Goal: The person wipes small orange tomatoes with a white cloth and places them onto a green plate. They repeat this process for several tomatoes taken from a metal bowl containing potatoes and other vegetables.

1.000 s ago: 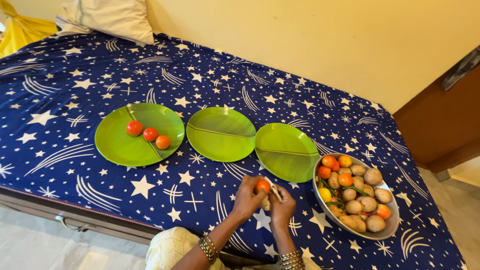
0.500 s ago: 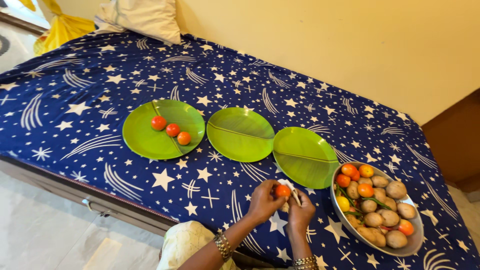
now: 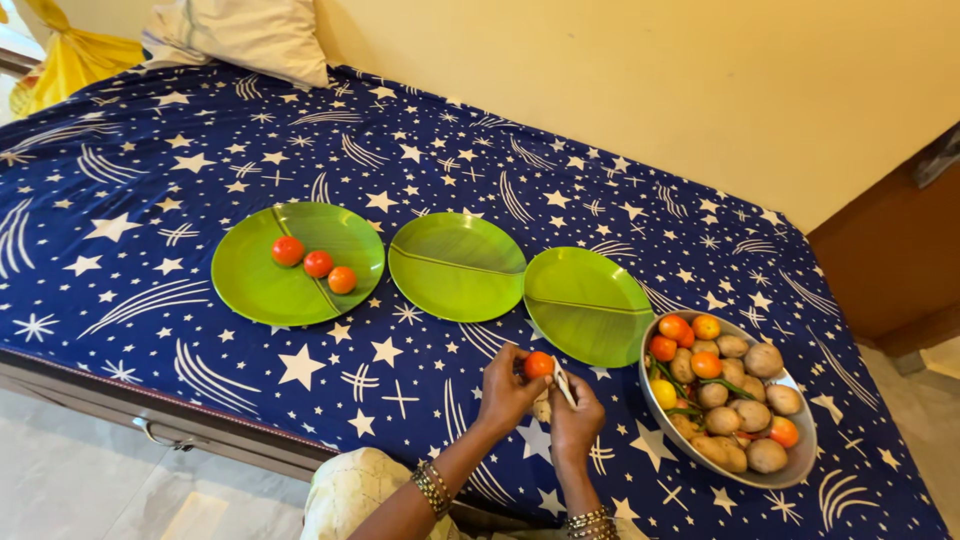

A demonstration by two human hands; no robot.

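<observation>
Between the earlier frames and now your hands have stayed together over the bedsheet, still working the same small tomato; only the view has shifted slightly, and the three tomatoes on the far plate have not moved.

Your left hand [image 3: 503, 392] pinches an orange-red tomato [image 3: 538, 365] at the fingertips, thumb and fingers curled around its left side. Your right hand [image 3: 574, 415] sits just beside it, touching, fingers closed on a small whitish strip [image 3: 562, 383] that presses against the tomato's right side; what the strip is cannot be told. Tomato is held above the star-patterned blue sheet [image 3: 150, 300], between the two hands, near the rim of the right green plate [image 3: 588, 305].

Steel bowl [image 3: 800, 462] of potatoes, tomatoes and green chillies lies just right of your right hand, apart from it. Middle green plate [image 3: 456, 266] is bare. Left green plate [image 3: 250, 285] carries three tomatoes [image 3: 317, 264] in a row, well apart from your hands.
</observation>
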